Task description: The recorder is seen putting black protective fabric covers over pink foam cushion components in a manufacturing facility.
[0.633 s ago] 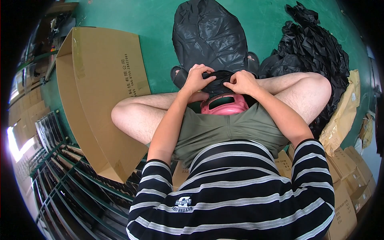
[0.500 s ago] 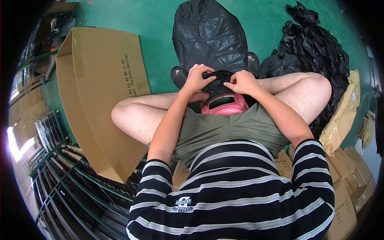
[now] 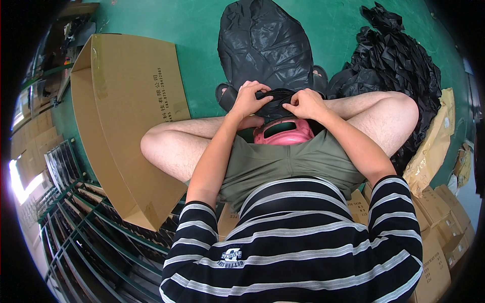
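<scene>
Between my knees, the gathered edge of a black plastic bag (image 3: 265, 48) lies across my lap, and the bag's wide, wrinkled body spreads out on the floor beyond my feet. My left hand (image 3: 249, 100) pinches the left side of that edge, its fingertips partly hidden by the dark folds. On the other side, my right hand (image 3: 307, 104) has thumb and fingers closed on the same edge. A short stretch of bunched plastic runs between the two hands. Under me is a pink plastic stool (image 3: 290, 136), its rim and slot showing between my thighs.
A large open cardboard box (image 3: 134, 111) lies on its side by my left knee. Heaped black plastic bags (image 3: 391, 65) and a tan wrapping sheet (image 3: 432, 146) lie to the right. Cardboard boxes (image 3: 437, 252) stand behind on the right; a green metal rack (image 3: 96, 237) is at lower left.
</scene>
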Motion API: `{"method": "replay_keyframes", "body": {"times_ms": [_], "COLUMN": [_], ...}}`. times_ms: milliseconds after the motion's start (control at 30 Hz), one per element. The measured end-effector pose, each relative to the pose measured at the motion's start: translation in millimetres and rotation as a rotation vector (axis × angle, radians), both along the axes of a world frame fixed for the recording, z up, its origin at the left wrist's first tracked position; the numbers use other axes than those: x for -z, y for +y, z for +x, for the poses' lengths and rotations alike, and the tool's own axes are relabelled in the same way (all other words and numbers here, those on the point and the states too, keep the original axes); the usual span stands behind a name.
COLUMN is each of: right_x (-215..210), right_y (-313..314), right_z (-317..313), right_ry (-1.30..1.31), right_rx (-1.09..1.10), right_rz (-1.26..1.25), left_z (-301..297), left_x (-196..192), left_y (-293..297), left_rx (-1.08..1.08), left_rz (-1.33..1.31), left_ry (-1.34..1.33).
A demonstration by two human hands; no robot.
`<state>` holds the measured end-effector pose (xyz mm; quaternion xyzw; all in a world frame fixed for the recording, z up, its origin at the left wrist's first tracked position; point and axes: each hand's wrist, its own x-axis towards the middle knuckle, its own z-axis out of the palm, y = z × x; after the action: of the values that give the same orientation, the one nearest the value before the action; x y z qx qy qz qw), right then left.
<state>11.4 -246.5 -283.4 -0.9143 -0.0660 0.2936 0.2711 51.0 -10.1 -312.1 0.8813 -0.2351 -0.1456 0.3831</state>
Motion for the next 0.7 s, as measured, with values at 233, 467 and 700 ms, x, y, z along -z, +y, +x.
{"method": "replay_keyframes", "body": {"times_ms": [233,467,700], "right_x": [-0.8,-3.8,-3.7], "right_y": [0.7,1.3,1.2], "right_z": [0.5,0.9,1.0], "right_ry": [0.01,0.003,0.0], "right_rx": [0.007,0.005,0.009], "right_rz": [-0.02,-0.017,-0.017], "left_z": [0.3,0.4,0.4], "left_x": [-0.2,0.6,0.6], "left_y": [0.3,0.2,0.2], "left_rx": [0.0,0.004,0.01], "left_rz": [-0.002,0.003,0.004], "left_ry": [0.003,0.001,-0.007]}}
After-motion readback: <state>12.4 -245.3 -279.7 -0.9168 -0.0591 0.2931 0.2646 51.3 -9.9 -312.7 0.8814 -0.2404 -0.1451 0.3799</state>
